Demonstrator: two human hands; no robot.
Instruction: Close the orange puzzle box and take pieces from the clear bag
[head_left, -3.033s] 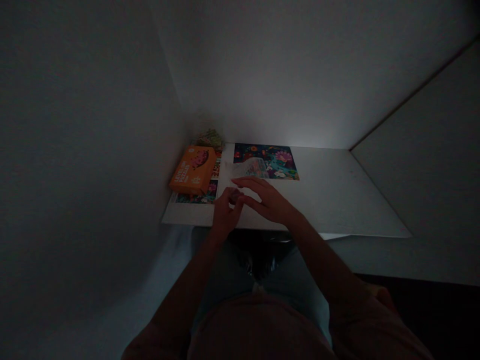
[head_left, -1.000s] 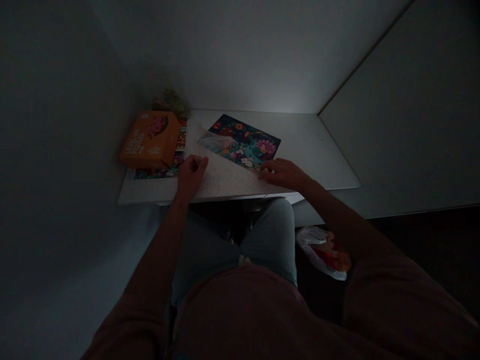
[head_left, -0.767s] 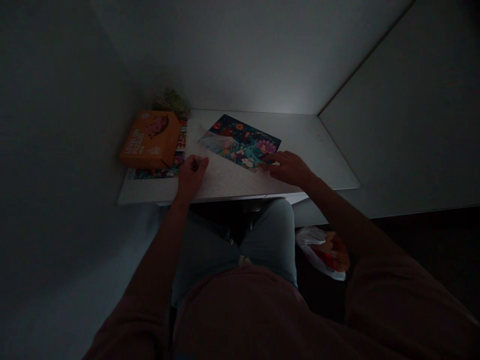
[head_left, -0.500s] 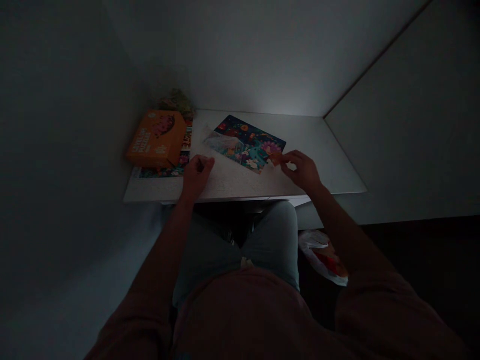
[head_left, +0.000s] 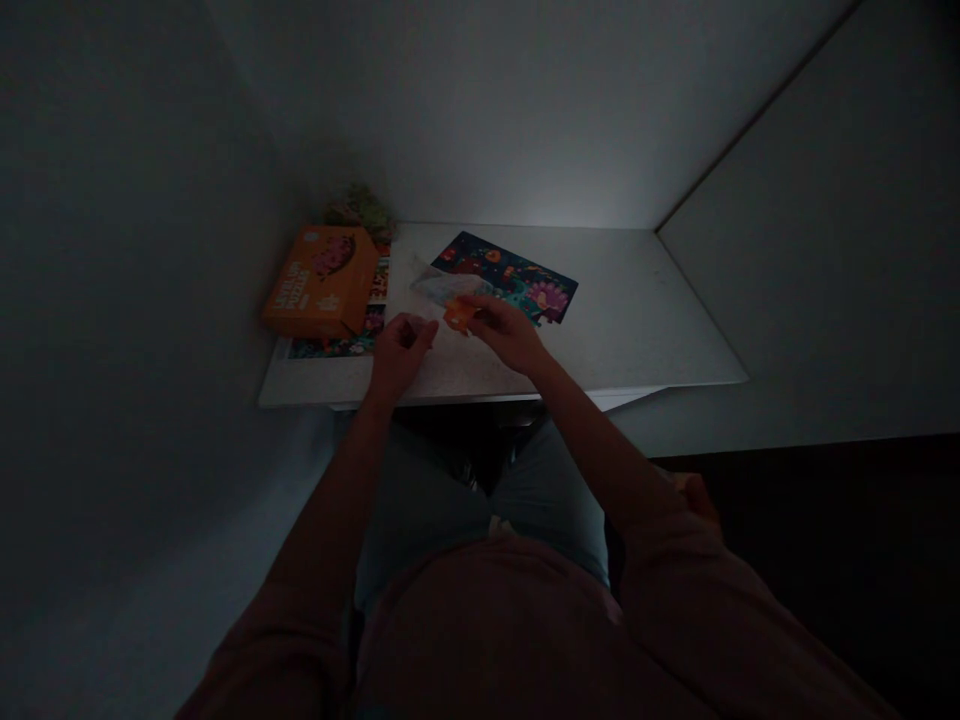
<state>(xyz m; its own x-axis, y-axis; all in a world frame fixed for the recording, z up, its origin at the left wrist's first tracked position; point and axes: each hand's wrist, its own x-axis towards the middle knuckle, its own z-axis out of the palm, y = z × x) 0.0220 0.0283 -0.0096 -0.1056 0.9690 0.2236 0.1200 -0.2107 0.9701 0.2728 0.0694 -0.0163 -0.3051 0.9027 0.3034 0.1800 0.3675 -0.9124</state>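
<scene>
- The orange puzzle piece [head_left: 459, 316] sits in a narrow pinch of the right hand [head_left: 510, 333], near the desk's middle and just short of the clear plastic bag; the tight hold leaves the piece showing beyond the fingers, apparently for a clear view of it.
- The left hand [head_left: 401, 355] hovers close by with its fingers loosely curled; the grip looks narrow, but whether it holds anything cannot be told in this dim light.
- The clear plastic bag [head_left: 450, 287] lies across the lower left of the dark blue picture puzzle [head_left: 510, 270]; something pale shows inside, too blurred to name.
- The orange puzzle box [head_left: 321, 282] stands at the desk's far left corner, its printed face upward; its contents are hidden.
- A second printed puzzle picture [head_left: 334, 345] lies partly under that box, along the left edge.
- A crumpled greenish packet [head_left: 358, 208] sits behind the box, against the corner.
- The white desk [head_left: 637, 340] carries everything, its near edge just above the person's grey trousers [head_left: 480, 510].
</scene>
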